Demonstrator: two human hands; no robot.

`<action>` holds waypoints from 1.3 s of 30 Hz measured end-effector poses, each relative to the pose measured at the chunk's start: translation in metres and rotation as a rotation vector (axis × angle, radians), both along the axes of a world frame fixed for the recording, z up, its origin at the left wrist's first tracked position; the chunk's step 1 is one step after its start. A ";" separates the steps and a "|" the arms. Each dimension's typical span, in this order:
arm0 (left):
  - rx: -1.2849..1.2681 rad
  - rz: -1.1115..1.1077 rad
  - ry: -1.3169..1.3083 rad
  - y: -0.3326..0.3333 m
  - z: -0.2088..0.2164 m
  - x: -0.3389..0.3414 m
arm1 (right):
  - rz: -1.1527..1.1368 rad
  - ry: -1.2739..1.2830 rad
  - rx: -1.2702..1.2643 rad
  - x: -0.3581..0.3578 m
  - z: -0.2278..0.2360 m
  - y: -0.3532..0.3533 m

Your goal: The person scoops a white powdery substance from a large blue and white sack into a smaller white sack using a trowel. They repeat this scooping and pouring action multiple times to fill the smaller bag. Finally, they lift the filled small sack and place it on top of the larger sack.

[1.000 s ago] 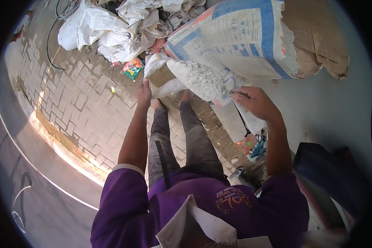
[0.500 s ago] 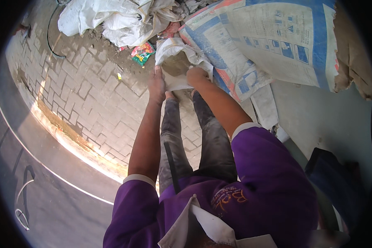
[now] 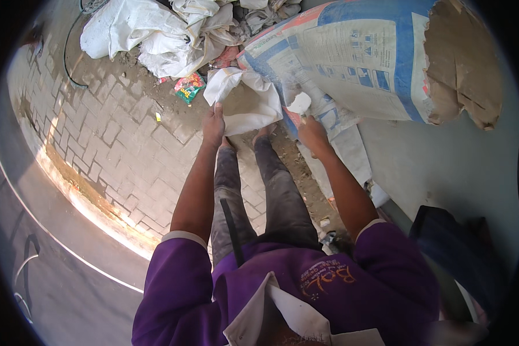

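Observation:
A white woven sack [image 3: 251,121] stands with its mouth spread wide near my feet, with grey-brown powder [image 3: 242,99] inside. My left hand [image 3: 213,123] pinches the sack's left rim, thumb up along the edge. To the right of the sack, my right hand [image 3: 312,136] is closed round the short handle of a trowel-like scoop [image 3: 299,103]. Its pale, rounded end lies over the open mouth of a large printed paper bag [image 3: 352,63], coloured blue, white and red. How deep the scoop reaches into that bag I cannot tell.
Crumpled white sacks [image 3: 155,34] lie in a heap at the far left. A green and red snack packet [image 3: 189,87] rests on the paving bricks [image 3: 115,127]. Torn brown paper [image 3: 464,63] hangs off the large bag beside a grey wall [image 3: 409,155]. A dark hose [image 3: 67,63] curves at far left.
My right hand has come out of the white sack and moved right to the large paper bag, bringing the scoop into sight. My left hand stays on the sack's rim.

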State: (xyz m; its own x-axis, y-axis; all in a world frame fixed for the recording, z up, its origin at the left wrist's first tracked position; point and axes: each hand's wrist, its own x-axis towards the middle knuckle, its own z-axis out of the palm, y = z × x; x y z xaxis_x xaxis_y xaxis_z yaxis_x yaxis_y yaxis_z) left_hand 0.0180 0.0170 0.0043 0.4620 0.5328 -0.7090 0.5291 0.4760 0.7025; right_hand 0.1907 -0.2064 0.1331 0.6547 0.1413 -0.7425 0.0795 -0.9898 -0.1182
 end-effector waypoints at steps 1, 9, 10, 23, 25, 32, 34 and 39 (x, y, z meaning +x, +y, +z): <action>0.012 0.001 -0.001 0.000 -0.001 0.000 | -0.036 -0.048 -0.020 0.006 0.006 -0.003; 0.069 -0.002 0.048 0.006 0.002 0.006 | 0.329 0.185 0.039 0.001 0.029 0.034; 0.063 -0.009 0.031 0.006 0.002 0.004 | 0.429 0.234 0.028 0.003 0.019 0.048; 0.096 0.104 -0.021 0.004 0.005 0.008 | 0.045 0.251 0.204 0.019 0.127 -0.008; 0.136 0.048 -0.050 0.008 -0.004 0.006 | -0.055 0.317 0.340 0.015 0.192 -0.044; 0.089 -0.027 0.025 0.008 0.007 0.011 | -0.307 -0.369 0.478 0.075 0.372 -0.110; 0.125 -0.056 0.014 0.015 -0.002 0.001 | -0.056 -0.602 0.178 0.121 0.377 -0.096; 0.139 -0.065 0.036 0.009 -0.008 -0.002 | 0.370 -0.778 -0.253 0.235 0.311 -0.060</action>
